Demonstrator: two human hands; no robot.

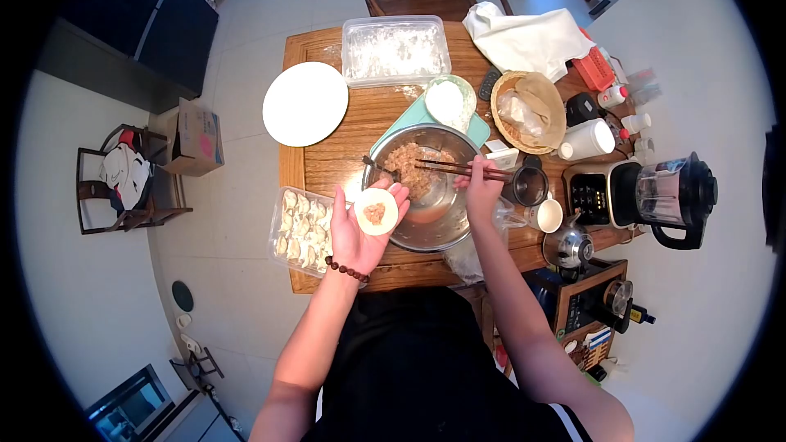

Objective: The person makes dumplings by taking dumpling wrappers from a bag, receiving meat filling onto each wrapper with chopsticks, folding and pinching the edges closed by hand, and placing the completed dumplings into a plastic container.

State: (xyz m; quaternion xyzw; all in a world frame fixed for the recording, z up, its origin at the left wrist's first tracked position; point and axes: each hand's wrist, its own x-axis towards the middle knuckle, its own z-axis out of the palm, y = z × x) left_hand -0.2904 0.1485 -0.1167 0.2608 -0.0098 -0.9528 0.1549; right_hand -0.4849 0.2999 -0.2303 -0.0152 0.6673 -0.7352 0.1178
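Note:
On the palm of my left hand lies a round dumpling wrapper with a small lump of meat filling at its middle. The fingers are stretched out under and beside the wrapper. My right hand grips a pair of dark chopsticks, whose tips reach over the filling in the large metal bowl. Pinkish minced meat covers the bowl's far left part, and a dark-handled utensil leans in there. Left of my left hand, a plastic tray holds several folded dumplings.
A white plate and a floury plastic tray are at the back. A bowl of flour stands behind the metal bowl. To the right are a wicker basket, a cup, a kettle and a blender.

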